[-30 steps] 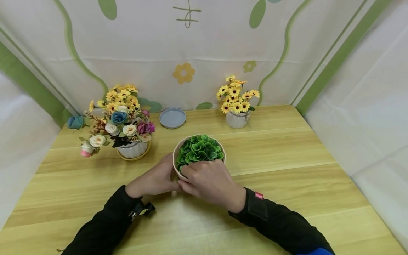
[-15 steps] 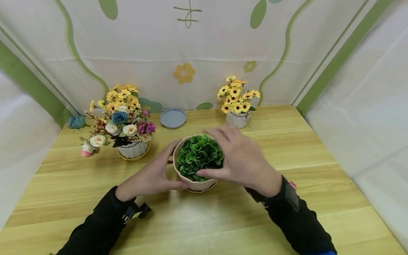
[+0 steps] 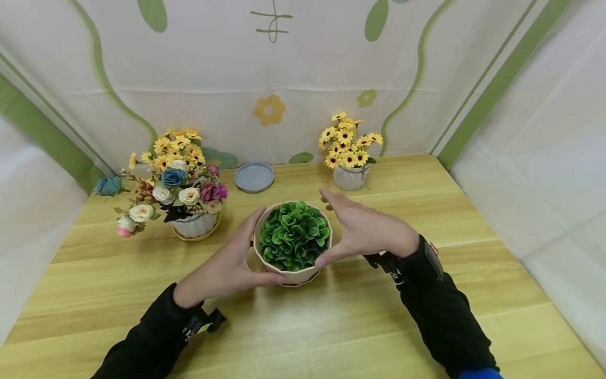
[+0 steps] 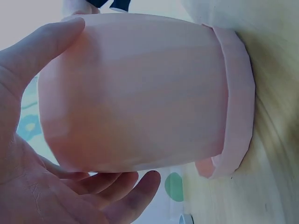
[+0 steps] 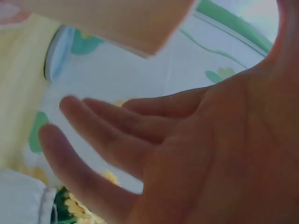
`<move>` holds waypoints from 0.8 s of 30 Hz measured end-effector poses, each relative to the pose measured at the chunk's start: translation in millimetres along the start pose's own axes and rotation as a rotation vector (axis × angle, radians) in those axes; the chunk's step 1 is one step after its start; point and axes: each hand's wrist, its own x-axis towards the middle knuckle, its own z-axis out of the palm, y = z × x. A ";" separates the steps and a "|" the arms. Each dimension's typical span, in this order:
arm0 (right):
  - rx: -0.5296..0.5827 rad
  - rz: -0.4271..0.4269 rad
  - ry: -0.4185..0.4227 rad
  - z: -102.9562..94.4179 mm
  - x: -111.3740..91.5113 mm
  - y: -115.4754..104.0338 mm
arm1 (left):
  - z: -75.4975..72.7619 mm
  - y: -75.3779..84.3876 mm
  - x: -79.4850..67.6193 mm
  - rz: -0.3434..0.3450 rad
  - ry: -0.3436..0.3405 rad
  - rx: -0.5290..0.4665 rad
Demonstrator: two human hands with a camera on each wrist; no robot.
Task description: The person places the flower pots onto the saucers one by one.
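A pale pink flowerpot (image 3: pixel 295 277) with a round green leafy plant (image 3: pixel 295 234) stands near the middle of the table. Its matching pink saucer (image 4: pixel 239 102) sits under the base in the left wrist view. My left hand (image 3: pixel 224 263) holds the pot from the left, thumb on the near side and fingers round the far side. On the right, my right hand (image 3: pixel 364 231) is spread beside the pot, its thumb tip at the rim. The right wrist view shows its fingers (image 5: pixel 112 140) apart from the pot wall (image 5: pixel 121 23).
A white pot of mixed roses (image 3: pixel 195 225) stands on a yellow saucer (image 3: pixel 196 238) at the left. A blue-grey round dish (image 3: pixel 254 177) lies at the back. Yellow daisies in a white pot (image 3: pixel 349 178) stand back right, before a printed curtain (image 3: pixel 189 63).
My right hand has left the plant and moved right, its fingers opening out beside the pot. The left hand has kept its hold on the pot while its fingers shifted slightly farther round.
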 end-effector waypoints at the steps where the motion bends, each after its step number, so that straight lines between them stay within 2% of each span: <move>1: 0.015 -0.012 -0.016 1.9 2.3 -0.1 | 0.6 -0.2 0.1 0.003 0.002 0.002; 5: 0.128 -0.110 -0.061 12.7 11.8 -1.4 | 3.0 -0.3 0.4 0.009 0.009 -0.012; 9: 0.205 -0.193 -0.064 24.6 20.4 -2.8 | 6.4 -1.1 2.6 0.035 0.029 -0.024; 15: 0.208 -0.208 -0.022 30.2 23.4 -3.1 | 14.2 -1.8 7.7 0.095 0.096 -0.041; 24: 0.198 -0.195 0.008 33.2 24.6 -6.9 | 18.3 -2.2 4.8 0.064 0.141 -0.033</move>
